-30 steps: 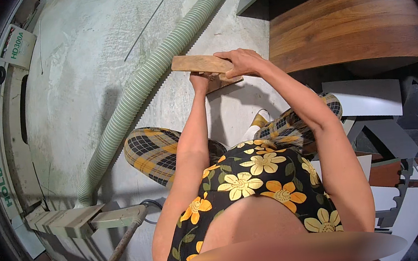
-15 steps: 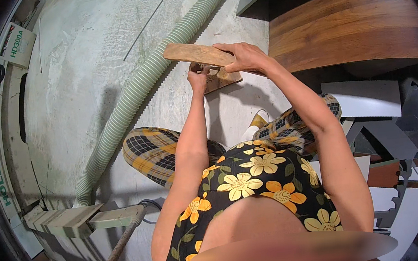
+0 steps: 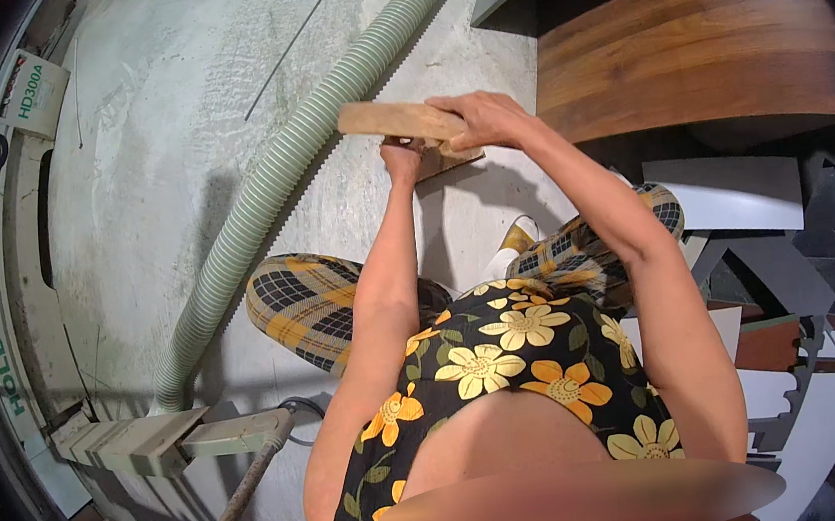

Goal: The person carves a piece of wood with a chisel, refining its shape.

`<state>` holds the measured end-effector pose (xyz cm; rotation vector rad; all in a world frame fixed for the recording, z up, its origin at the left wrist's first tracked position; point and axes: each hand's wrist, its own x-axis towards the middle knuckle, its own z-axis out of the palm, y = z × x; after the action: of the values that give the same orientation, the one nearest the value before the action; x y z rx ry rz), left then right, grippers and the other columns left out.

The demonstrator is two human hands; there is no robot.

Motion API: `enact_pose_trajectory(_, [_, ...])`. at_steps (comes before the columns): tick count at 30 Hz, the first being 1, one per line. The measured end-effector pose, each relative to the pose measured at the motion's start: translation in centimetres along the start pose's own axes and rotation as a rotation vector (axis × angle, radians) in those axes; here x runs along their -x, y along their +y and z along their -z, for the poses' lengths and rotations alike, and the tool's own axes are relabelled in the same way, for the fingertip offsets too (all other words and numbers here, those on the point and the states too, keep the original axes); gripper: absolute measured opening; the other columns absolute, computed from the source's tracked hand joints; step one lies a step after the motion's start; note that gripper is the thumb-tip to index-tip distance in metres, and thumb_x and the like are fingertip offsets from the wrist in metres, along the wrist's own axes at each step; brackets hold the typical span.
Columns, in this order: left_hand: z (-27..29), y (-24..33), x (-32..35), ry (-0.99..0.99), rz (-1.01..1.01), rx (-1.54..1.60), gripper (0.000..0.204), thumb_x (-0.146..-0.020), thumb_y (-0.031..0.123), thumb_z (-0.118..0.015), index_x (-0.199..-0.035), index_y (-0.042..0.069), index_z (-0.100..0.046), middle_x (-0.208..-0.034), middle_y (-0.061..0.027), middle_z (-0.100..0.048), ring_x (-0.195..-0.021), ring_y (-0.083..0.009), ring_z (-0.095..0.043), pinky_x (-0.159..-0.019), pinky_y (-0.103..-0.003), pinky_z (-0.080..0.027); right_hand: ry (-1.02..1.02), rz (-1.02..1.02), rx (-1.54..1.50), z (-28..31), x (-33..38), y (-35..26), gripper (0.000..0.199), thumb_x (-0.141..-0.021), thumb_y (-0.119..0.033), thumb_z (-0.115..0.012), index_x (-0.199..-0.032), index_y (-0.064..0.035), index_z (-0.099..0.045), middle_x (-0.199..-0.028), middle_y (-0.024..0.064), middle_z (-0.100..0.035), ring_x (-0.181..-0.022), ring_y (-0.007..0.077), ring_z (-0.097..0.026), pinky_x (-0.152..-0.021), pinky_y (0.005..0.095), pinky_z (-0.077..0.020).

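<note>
My right hand (image 3: 486, 118) is closed around the right end of a flat, light-brown wooden block (image 3: 386, 120). The block is held level above the floor, its free end pointing left. Just under it, my left hand (image 3: 402, 159) has its fingers curled together; the block covers part of them, so whatever they pinch cannot be made out. A small wooden board (image 3: 452, 161) lies on the floor beneath both hands, mostly hidden by them and the block.
A pale green ribbed hose (image 3: 269, 174) runs diagonally to the left of my hands. A curved wood-grain panel (image 3: 689, 53) stands at the right. Below it lie grey and white sheet offcuts (image 3: 728, 192). A thin dark rod (image 3: 287, 54) rests on the concrete floor.
The wooden block has come down a little, closer to the left hand, and its free end has swung lower. My left hand stays almost in place.
</note>
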<state>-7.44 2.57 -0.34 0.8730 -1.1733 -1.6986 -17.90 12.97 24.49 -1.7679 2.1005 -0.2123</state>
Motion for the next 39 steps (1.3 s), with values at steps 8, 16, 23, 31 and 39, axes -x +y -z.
enact_pose_trajectory(8, [0.4,1.5,0.6,-0.032,-0.122,-0.554,0.043,-0.073,0.017,-0.081,-0.104,-0.005,-0.061,-0.096,-0.0146,-0.069,-0.085,-0.0216,-0.068,-0.073,-0.033,-0.054,-0.086,-0.114,-0.125,-0.2,1.0,0.9,0.075,-0.061,-0.034,-0.069,-0.133,-0.0219,-0.054,-0.107,0.0154,-0.068,-0.097,0.0339,-0.064,-0.086,0.0415,-0.05])
enact_pose_trajectory(16, [0.2,2.9,1.0,0.004,-0.084,-0.474,0.033,-0.07,0.011,-0.079,-0.097,-0.001,-0.064,-0.086,-0.0129,-0.07,-0.077,-0.021,-0.067,-0.071,-0.034,-0.052,0.083,-0.098,-0.235,-0.4,0.2,2.4,0.079,-0.06,-0.035,-0.071,-0.135,-0.021,-0.053,-0.105,0.0169,-0.068,-0.096,0.0333,-0.065,-0.085,0.0403,-0.0508])
enact_pose_trajectory(23, [-1.6,3.8,2.1,0.041,-0.135,-0.505,0.028,-0.071,0.008,-0.077,-0.093,-0.002,-0.062,-0.085,-0.0122,-0.069,-0.077,-0.021,-0.067,-0.071,-0.033,-0.052,0.075,-0.112,-0.184,0.7,1.5,2.0,0.077,-0.061,-0.035,-0.071,-0.135,-0.0215,-0.053,-0.102,0.0161,-0.069,-0.095,0.0333,-0.065,-0.085,0.0403,-0.0511])
enact_pose_trajectory(31, [-0.9,1.4,1.7,0.049,-0.123,-0.384,0.03,-0.077,0.01,-0.073,-0.102,-0.003,-0.064,-0.087,-0.012,-0.07,-0.083,-0.0203,-0.068,-0.073,-0.032,-0.053,-0.088,-0.151,-0.111,-0.1,2.7,1.2,0.077,-0.062,-0.037,-0.07,-0.135,-0.0221,-0.053,-0.107,0.0169,-0.068,-0.098,0.0332,-0.064,-0.086,0.0415,-0.0499])
enact_pose_trajectory(39, [-1.0,2.7,1.0,-0.012,-0.107,-0.525,0.028,-0.073,0.013,-0.078,-0.093,-0.002,-0.066,-0.086,-0.0139,-0.071,-0.078,-0.0225,-0.068,-0.073,-0.033,-0.051,0.146,-0.076,-0.29,1.3,2.4,2.4,0.076,-0.061,-0.035,-0.07,-0.134,-0.0235,-0.053,-0.106,0.0175,-0.068,-0.097,0.0349,-0.065,-0.085,0.0425,-0.0503])
